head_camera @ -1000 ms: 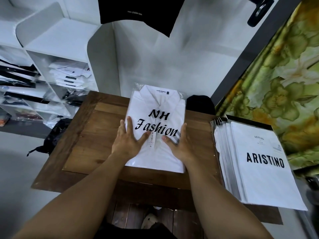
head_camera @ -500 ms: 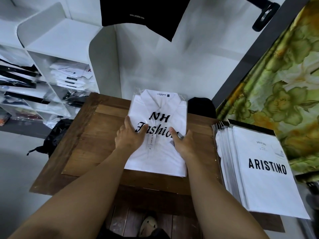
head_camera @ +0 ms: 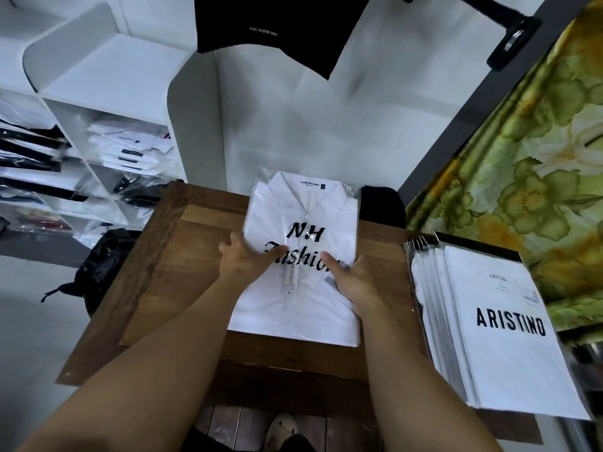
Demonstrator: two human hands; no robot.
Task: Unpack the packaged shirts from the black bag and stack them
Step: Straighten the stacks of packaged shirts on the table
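Observation:
A white packaged shirt (head_camera: pixel 305 203) in clear plastic, printed "NH Fashion", lies on top of a small pile on the wooden table (head_camera: pixel 202 243). My left hand (head_camera: pixel 246 257) rests flat on its left side, fingers spread. My right hand (head_camera: pixel 354 278) lies flat on its right side, thumb across the print. Neither hand grips anything. A black bag (head_camera: pixel 104 265) sits on the floor left of the table. Another black shape (head_camera: pixel 381 203) shows behind the table's far right edge.
A stack of white "ARISTINO" packages (head_camera: pixel 499 324) lies fanned at the right, partly over the table edge. White shelves (head_camera: pixel 107 102) with folded packaged shirts stand at the left. A floral curtain (head_camera: pixel 538 158) hangs at the right. A black garment (head_camera: pixel 274 24) hangs overhead.
Both hands have slid a little up the shirt package toward the print. The left hand now sits nearer the package's left edge. The package stays in place.

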